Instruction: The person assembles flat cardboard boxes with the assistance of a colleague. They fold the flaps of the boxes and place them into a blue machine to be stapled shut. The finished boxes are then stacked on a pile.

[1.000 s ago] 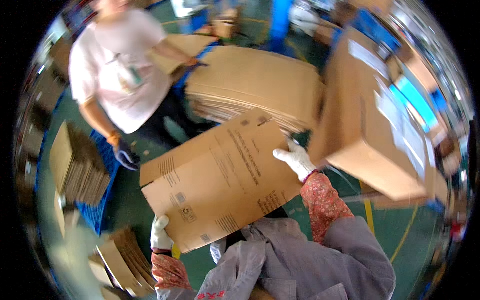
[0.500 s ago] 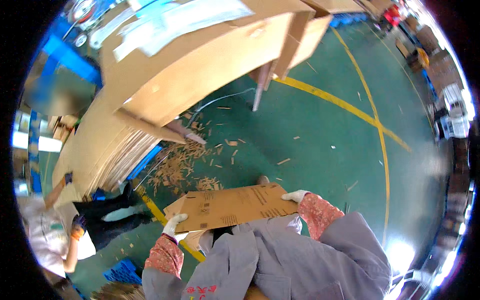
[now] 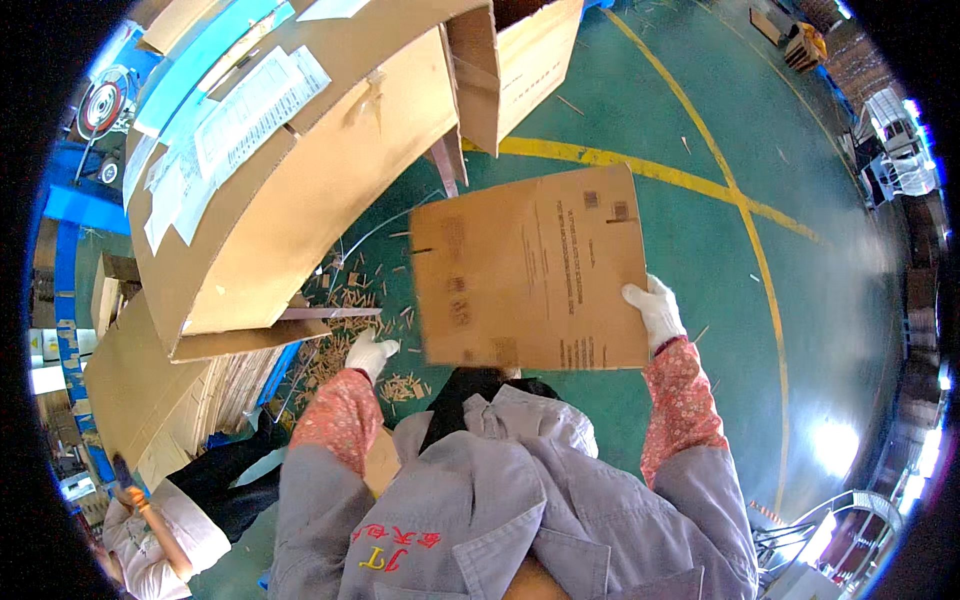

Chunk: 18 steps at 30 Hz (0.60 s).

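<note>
A flat brown cardboard sheet (image 3: 530,275) with dark print and short slots at its edges is held up in front of me. My right hand (image 3: 658,312), in a white glove, grips its right edge with the thumb on top. My left hand (image 3: 372,355), gloved in white too, is off the sheet, a little left of its lower left corner. Its fingers are partly spread, with nothing seen in them. Part of another tan cardboard piece (image 3: 382,462) shows beside my left forearm, mostly hidden by the sleeve.
A large cardboard structure (image 3: 330,190) with papers (image 3: 258,105) on top stands ahead left, above stacked cardboard sheets (image 3: 225,400). Cardboard scraps (image 3: 345,300) litter the green floor (image 3: 720,400), which has yellow lines. A co-worker (image 3: 165,530) with dark gloves is at lower left.
The sheet has been raised away from my body and turned, showing more of its face. My left hand has let go of it; my right still grips it. My view has shifted.
</note>
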Each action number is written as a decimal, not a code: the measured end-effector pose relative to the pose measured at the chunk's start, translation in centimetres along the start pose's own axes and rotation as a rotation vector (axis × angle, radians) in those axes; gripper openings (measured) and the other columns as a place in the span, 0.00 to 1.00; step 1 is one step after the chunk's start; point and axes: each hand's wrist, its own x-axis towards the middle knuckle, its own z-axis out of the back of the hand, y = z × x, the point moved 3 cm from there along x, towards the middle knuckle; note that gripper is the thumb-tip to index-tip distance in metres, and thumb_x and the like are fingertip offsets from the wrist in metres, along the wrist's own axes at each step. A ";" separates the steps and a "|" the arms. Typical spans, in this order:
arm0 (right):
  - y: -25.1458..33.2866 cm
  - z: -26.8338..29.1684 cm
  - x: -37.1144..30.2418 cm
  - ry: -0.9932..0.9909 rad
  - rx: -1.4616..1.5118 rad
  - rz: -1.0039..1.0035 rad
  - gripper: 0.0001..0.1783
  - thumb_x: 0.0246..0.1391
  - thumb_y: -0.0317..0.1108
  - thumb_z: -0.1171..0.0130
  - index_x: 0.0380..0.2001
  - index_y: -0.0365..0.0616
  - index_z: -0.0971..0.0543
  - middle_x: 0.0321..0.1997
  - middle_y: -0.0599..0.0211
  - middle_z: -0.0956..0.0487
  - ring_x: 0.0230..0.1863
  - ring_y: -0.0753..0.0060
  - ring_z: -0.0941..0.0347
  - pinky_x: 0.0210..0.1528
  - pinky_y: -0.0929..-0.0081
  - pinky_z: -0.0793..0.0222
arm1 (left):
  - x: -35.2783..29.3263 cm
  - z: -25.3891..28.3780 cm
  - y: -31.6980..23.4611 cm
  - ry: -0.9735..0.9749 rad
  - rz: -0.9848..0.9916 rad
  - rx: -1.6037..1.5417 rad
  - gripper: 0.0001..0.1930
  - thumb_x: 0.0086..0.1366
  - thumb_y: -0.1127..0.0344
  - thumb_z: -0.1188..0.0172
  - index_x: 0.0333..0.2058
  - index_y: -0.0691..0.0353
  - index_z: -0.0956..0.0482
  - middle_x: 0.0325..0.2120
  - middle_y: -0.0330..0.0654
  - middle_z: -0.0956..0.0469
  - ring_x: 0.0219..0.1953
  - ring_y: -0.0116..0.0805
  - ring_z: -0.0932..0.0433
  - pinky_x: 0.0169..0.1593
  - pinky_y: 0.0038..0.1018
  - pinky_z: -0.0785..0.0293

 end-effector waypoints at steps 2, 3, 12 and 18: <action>0.0 -0.5 3.3 -0.079 -0.203 0.073 0.21 0.56 0.32 0.40 0.54 0.36 0.21 0.45 0.61 0.16 0.43 0.66 0.20 0.49 0.66 0.25 | 2.8 0.2 3.7 -0.080 0.027 -0.175 0.34 0.60 0.66 0.37 0.64 0.71 0.35 0.33 0.44 0.24 0.27 0.33 0.26 0.30 0.29 0.30; 0.3 -1.4 5.7 -0.120 -0.314 0.087 0.22 0.55 0.33 0.39 0.52 0.37 0.20 0.43 0.61 0.16 0.43 0.67 0.20 0.48 0.66 0.25 | 3.5 -0.3 4.4 -0.065 0.009 -0.305 0.31 0.61 0.66 0.37 0.61 0.70 0.33 0.31 0.41 0.27 0.25 0.31 0.28 0.28 0.28 0.32; -9.9 -11.6 26.1 -0.227 -0.929 -0.009 0.19 0.51 0.35 0.47 0.43 0.39 0.19 0.44 0.41 0.18 0.50 0.38 0.23 0.54 0.52 0.28 | -6.2 -3.3 8.1 -0.161 0.258 -0.415 0.36 0.65 0.57 0.35 0.68 0.63 0.37 0.53 0.47 0.23 0.52 0.46 0.22 0.54 0.43 0.24; -14.4 -22.1 30.1 -0.121 -0.821 -0.207 0.29 0.54 0.40 0.41 0.57 0.39 0.28 0.52 0.41 0.20 0.55 0.41 0.23 0.58 0.57 0.29 | -16.2 -5.6 10.1 -0.580 0.541 -0.623 0.30 0.66 0.61 0.42 0.65 0.64 0.34 0.43 0.43 0.23 0.39 0.36 0.22 0.44 0.34 0.22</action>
